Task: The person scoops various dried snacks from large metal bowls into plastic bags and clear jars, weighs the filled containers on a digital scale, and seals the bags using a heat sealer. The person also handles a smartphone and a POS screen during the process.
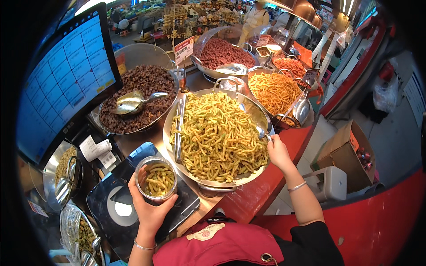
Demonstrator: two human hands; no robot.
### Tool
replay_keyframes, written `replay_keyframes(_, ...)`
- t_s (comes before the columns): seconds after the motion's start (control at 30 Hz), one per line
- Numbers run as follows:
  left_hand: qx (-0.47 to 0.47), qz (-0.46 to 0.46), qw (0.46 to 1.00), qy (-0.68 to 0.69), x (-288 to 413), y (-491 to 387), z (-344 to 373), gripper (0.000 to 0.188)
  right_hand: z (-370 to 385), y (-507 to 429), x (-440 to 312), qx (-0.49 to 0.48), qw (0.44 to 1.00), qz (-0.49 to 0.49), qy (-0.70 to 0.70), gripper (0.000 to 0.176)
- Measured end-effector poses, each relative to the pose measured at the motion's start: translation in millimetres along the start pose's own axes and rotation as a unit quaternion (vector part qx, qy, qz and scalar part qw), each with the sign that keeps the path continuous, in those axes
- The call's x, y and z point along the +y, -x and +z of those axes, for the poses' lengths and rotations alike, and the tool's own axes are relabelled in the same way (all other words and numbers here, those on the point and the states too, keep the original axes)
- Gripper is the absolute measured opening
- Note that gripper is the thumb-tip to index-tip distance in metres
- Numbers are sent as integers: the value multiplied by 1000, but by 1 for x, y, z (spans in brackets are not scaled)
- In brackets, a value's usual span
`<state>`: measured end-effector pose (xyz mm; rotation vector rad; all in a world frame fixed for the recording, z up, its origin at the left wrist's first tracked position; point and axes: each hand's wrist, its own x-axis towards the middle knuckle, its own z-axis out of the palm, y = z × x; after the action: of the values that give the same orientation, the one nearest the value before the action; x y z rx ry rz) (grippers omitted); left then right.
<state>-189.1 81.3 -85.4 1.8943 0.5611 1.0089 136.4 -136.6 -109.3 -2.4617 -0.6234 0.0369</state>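
My left hand [149, 206] is wrapped around a clear round plastic jar [156, 179], partly filled with yellow-green strips of food and held above a black weighing scale [186, 196]. At the right side of a wide metal pan, my right hand [279, 151] grips the handle of a metal serving spoon [254, 116], whose bowl lies at the heap's right edge. The pan [168, 128] is piled with yellow-green fried food strips [219, 136]. Metal tongs [180, 128] rest along its left side.
A touchscreen monitor [66, 79] stands at the left. Around the big pan are pans of dark brown pieces [143, 79], reddish food [226, 55] and orange strips [273, 93]. On the floor at right are a cardboard box [336, 149] and a plastic stool [334, 183]. A person [256, 20] stands beyond the counter.
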Motion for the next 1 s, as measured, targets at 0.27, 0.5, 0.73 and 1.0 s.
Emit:
replay_keyframes(0.27,-6,8,1000,-13,7,-9,15,90,-19,-6,-14,-173,873,214,-404,21)
replay_keyframes(0.5,-35,8,999,-14,19,-27,33,87,-41,-20,-19,-229,890,123,-375,34)
replay_keyframes(0.73,-120,-41,992,-1,26,-62,59,86,-101,-47,-32,-309,910,25,-275,33)
replay_keyframes(1.0,-185,-118,975,39,36,-96,85,84,-189,-84,-76,-371,912,-120,-129,32)
